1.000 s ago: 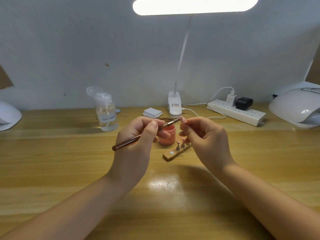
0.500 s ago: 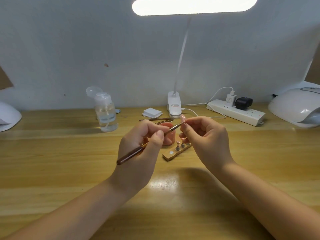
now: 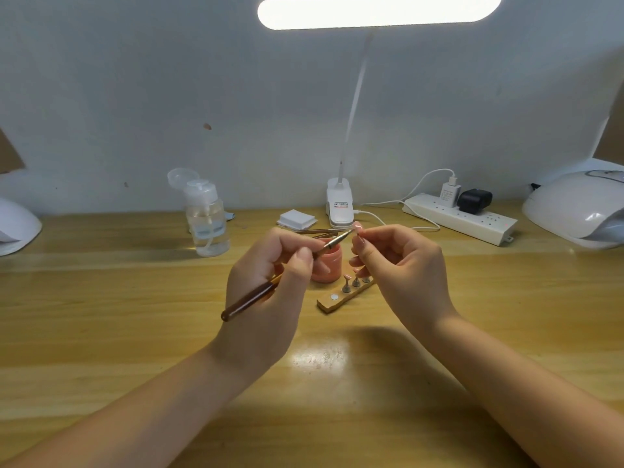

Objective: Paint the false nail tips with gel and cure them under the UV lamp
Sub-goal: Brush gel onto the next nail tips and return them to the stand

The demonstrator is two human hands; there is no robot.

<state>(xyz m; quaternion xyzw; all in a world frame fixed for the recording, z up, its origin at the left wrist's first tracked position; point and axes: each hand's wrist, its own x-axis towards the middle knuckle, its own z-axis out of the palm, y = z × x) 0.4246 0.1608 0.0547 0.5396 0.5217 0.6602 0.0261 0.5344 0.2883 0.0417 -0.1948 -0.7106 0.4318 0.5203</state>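
At the far left edge a white domed device [image 3: 15,228] sits on the wooden table [image 3: 101,315]. Next comes a clear pump bottle [image 3: 206,228] with its flip cap open; its pale label is too blurred to read. The left hand [image 3: 270,292] grips a brown-handled brush [image 3: 250,298], fingers curled round the shaft, bristle end raised toward the nail tip [image 3: 357,227]. Behind the hand stands a pink gel jar [image 3: 326,265], and beside it a wooden holder strip [image 3: 337,298] carrying small metal stands. A white pad stack [image 3: 297,219] and a clip lamp base [image 3: 340,204] lie further back; the base's sticker print is illegible. The right hand [image 3: 401,265] pinches the nail tip between thumb and forefinger, touching the brush end. A white power strip [image 3: 462,219] holds two plugs, and a white UV lamp [image 3: 577,207] stands at the far right.
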